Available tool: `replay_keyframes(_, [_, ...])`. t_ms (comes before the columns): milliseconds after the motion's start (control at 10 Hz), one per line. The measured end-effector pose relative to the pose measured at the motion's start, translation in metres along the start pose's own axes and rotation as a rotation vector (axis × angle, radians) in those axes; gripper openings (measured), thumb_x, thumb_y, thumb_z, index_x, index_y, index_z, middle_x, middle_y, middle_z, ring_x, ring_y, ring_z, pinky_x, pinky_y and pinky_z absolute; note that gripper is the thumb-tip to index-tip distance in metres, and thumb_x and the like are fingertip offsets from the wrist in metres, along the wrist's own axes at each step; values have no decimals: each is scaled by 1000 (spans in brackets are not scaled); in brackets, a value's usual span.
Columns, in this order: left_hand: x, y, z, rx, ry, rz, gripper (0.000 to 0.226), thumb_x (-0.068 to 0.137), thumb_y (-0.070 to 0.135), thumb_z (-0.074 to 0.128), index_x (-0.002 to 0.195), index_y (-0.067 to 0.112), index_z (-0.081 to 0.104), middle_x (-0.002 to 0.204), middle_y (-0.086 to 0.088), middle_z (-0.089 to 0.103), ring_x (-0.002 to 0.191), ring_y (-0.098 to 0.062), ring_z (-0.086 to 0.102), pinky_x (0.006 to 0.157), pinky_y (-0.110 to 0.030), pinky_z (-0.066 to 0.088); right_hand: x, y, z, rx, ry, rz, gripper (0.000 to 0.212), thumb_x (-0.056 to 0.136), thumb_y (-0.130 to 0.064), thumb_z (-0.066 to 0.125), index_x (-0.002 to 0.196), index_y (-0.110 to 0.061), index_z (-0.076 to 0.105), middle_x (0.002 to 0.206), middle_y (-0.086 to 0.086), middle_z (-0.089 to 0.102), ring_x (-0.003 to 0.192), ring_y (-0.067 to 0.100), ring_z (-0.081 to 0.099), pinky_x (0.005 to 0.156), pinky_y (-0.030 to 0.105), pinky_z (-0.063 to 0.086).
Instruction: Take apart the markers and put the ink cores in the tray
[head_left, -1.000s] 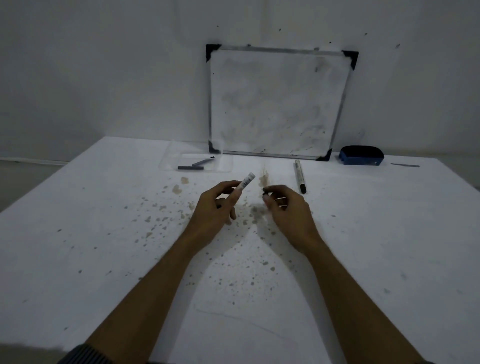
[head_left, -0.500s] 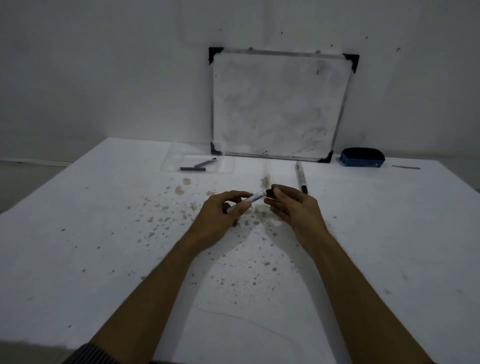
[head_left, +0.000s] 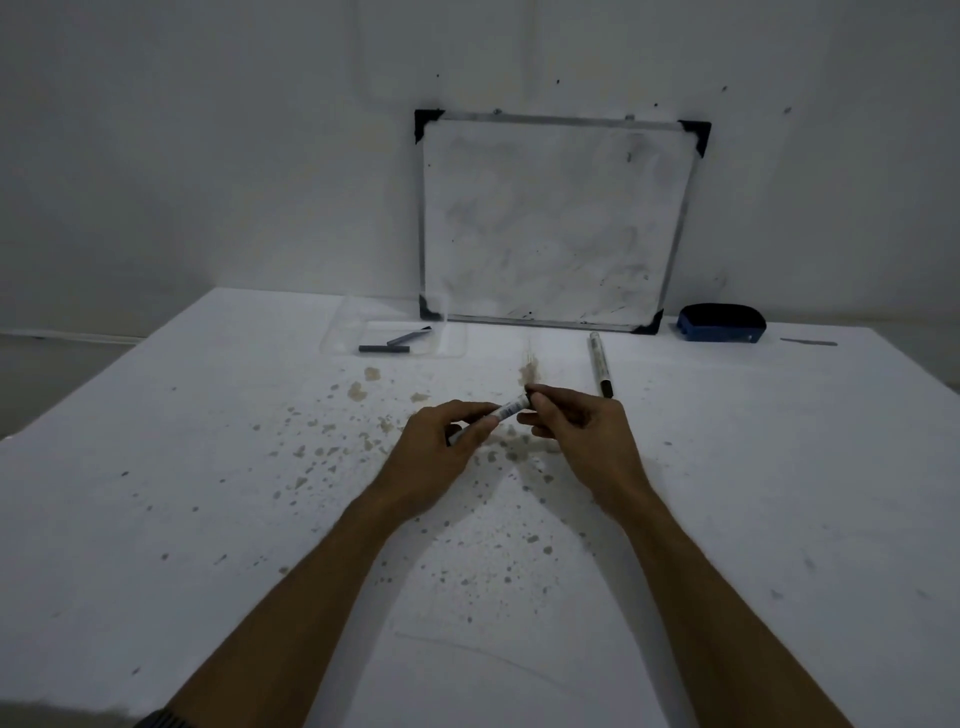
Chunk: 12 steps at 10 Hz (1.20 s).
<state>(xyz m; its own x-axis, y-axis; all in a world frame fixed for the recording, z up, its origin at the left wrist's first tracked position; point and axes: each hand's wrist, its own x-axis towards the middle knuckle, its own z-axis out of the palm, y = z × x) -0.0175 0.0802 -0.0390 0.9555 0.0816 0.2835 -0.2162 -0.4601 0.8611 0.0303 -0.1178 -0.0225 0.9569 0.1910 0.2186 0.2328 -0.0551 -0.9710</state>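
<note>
Both hands hold one white marker barrel (head_left: 510, 408) a little above the table's middle. My left hand (head_left: 441, 452) grips its near end. My right hand (head_left: 576, 426) pinches a dark piece at its far end, mostly hidden by the fingertips. A second, whole marker (head_left: 600, 364) with a black cap lies on the table just beyond my right hand. A clear plastic tray (head_left: 452, 340) sits at the back left with two dark ink cores (head_left: 384, 349) in it.
A small whiteboard (head_left: 556, 223) leans against the wall behind the tray. A blue eraser (head_left: 722, 323) lies at the back right, with a thin grey strip (head_left: 808, 342) beyond it. Brown stains (head_left: 527, 371) speckle the white table (head_left: 208, 467).
One second ago my hands were apart, the left holding the barrel alone and the right a small dark piece. They have come together and the dark piece now meets the barrel's far end.
</note>
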Motion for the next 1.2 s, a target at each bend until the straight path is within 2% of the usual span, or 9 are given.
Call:
replay_keyframes(300, [22,31,22,168,-144,-60,30,101,42,62,120,24,77,94,12,79,74,7,70,68,-7,49,20,-3,-30,-175,115,62,38,95,-31,68,132,-20,66,103,-3,79,90,6,76,92,32,59])
replay_keyframes(400, [63,45,37,147,-98,-174,27,96,40,69,111,21,81,101,3,80,91,-10,73,82,-22,55,33,3,-63,-431,319,74,39,99,-29,60,136,-17,60,109,0,73,95,12,68,85,23,55])
replay_keyframes(500, [114,47,58,-20,-31,-358,23,87,28,79,103,11,83,97,-4,79,98,-24,75,94,-37,60,40,25,-95,-787,354,88,43,98,-32,57,137,-13,55,127,12,62,118,29,56,98,38,44])
replay_keyframes(600, [158,39,86,39,25,-442,27,81,26,82,81,-1,80,78,-11,76,90,-31,78,89,-40,63,38,45,-109,-1031,269,118,61,96,-43,56,144,-8,47,145,16,50,135,34,42,111,46,29])
replay_keyframes(700, [186,26,111,206,86,-489,37,77,37,83,84,1,76,83,-10,77,90,-29,75,75,-32,59,39,52,-108,-1144,186,95,65,100,-49,42,150,-8,39,157,14,39,147,32,29,120,46,19])
replay_keyframes(800, [198,19,125,297,144,-497,47,74,49,82,92,6,77,91,-11,78,91,-29,73,69,-30,52,43,53,-108,-1172,141,105,67,101,-51,34,154,-9,34,162,12,30,151,31,22,121,46,13])
replay_keyframes(1000, [191,22,130,275,161,-410,53,80,56,79,76,3,78,68,-7,73,77,-26,73,71,-31,55,43,50,-107,-1153,139,114,68,100,-50,37,153,-8,35,162,13,32,151,31,24,121,47,15])
replay_keyframes(1100, [170,28,120,188,109,-363,48,91,46,73,72,2,79,67,-9,76,73,-23,75,76,-30,56,42,49,-107,-1125,131,121,68,100,-51,38,154,-9,34,163,11,30,152,29,22,122,45,13])
replay_keyframes(1200, [148,33,103,109,65,-373,30,94,37,73,94,7,78,84,-11,80,79,-22,78,88,-35,61,42,41,-112,-988,130,193,65,99,-49,46,152,-12,38,162,8,32,151,26,25,122,42,13])
